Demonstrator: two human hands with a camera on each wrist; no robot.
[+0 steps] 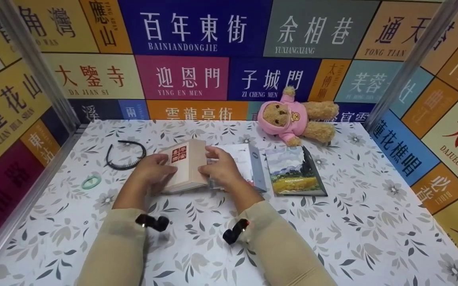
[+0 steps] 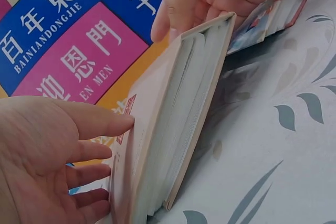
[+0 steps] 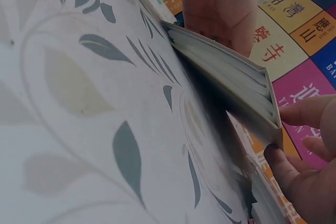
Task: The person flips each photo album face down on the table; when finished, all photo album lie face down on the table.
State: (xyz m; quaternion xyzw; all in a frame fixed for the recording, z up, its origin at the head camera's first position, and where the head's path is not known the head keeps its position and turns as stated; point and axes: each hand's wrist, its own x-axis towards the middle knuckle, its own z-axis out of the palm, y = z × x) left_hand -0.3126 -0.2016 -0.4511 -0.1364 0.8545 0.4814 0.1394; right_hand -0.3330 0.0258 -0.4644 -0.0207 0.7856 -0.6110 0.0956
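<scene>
A thick beige hardcover book (image 1: 181,171) with a red stamp on its cover stands tilted over the table, spine raised to the right. My left hand (image 1: 152,171) is at its left side; in the left wrist view the thumb lies on the cover beside the stamp, the other fingers (image 2: 92,174) fairly straight with tips against it. My right hand (image 1: 222,165) pinches the spine side, thumb (image 3: 281,166) low near the corner and a finger on the spine. Page edges show in both wrist views. A white and blue book (image 1: 249,163) lies partly behind the right hand.
On the right lies a book with a landscape painting cover (image 1: 294,174). Behind it a teddy bear (image 1: 284,119) in a pink hoodie lies against the patterned wall. A black headband (image 1: 111,163) and a mint-green ring-shaped item (image 1: 91,182) lie on the left.
</scene>
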